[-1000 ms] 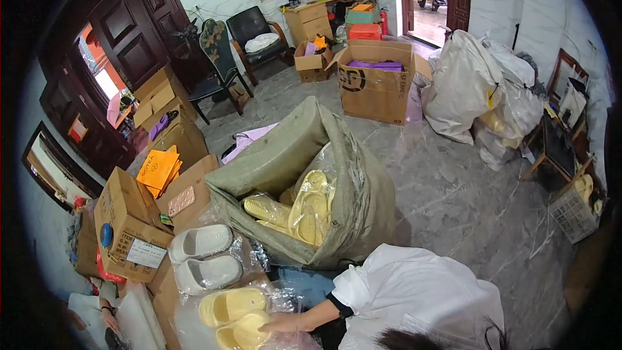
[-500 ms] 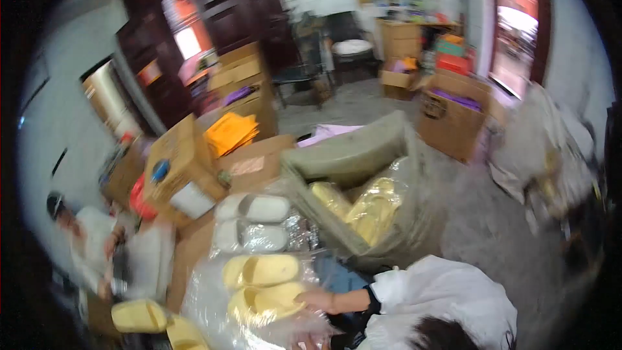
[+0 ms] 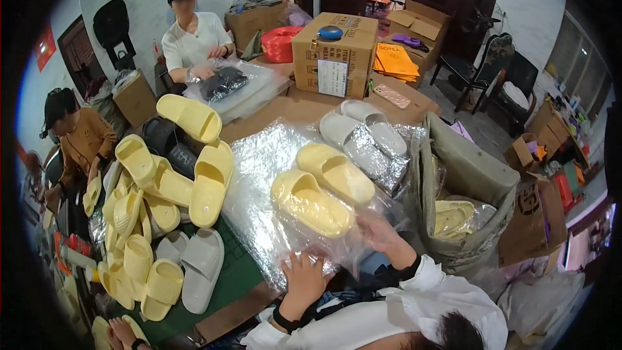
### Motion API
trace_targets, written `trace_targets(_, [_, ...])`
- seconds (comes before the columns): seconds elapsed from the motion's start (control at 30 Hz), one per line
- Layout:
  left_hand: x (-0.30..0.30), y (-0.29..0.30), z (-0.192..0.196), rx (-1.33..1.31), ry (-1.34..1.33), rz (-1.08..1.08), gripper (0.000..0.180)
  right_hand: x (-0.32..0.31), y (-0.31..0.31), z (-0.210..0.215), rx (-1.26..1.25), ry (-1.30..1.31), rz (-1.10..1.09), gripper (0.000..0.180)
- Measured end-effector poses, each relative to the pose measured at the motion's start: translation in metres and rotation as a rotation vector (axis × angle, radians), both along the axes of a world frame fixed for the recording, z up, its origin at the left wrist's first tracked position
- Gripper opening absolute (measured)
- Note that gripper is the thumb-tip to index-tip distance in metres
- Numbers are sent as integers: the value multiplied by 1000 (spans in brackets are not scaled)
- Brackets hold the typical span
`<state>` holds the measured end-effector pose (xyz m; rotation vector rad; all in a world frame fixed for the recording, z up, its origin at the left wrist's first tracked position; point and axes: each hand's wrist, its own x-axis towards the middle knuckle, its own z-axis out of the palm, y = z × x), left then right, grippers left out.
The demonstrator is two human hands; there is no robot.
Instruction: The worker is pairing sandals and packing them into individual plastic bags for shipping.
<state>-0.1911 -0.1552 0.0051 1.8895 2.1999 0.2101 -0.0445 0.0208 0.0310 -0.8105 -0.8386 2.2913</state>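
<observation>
A pair of yellow slippers [image 3: 317,202] lies side by side in front of me, with clear plastic around their lower ends. Under them is a stack of clear plastic bags [image 3: 253,162]. My left hand [image 3: 304,279] rests with fingers spread on the plastic at the near edge, below the slippers' heels. Beside the right slipper's heel, my right hand [image 3: 383,236] has its fingers closed at the edge of the clear bag; the plastic partly veils them. Just beyond lies a pair of grey slippers [image 3: 363,131], partly on shiny wrapping.
Yellow slippers [image 3: 210,181] and grey ones [image 3: 202,269] pile up on the left. At right stands a padded bin [image 3: 470,155] with wrapped slippers. A cardboard box [image 3: 334,52] is at the back. Co-workers [image 3: 194,42] [image 3: 84,136] work behind; another person's hand [image 3: 123,334] shows lower left.
My view has swung left, bringing the slipper pile and co-workers into sight. The right hand has shifted from the slipper's heel to the bag's edge; the left now lies spread on the plastic.
</observation>
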Motion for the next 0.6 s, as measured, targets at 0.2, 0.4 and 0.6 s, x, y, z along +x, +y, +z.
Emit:
trace_targets(0.2, [-2, -3, -6, 74, 59, 4, 53, -17, 3, 63, -6, -49, 36, 50])
trace_targets(0.4, [-1, 4, 2, -49, 32, -28, 57, -118, 107, 148, 196, 371, 56, 46])
trace_targets(0.6, [-1, 3, -5, -58, 10, -47, 57, -148, 166, 194, 417, 700, 2, 49])
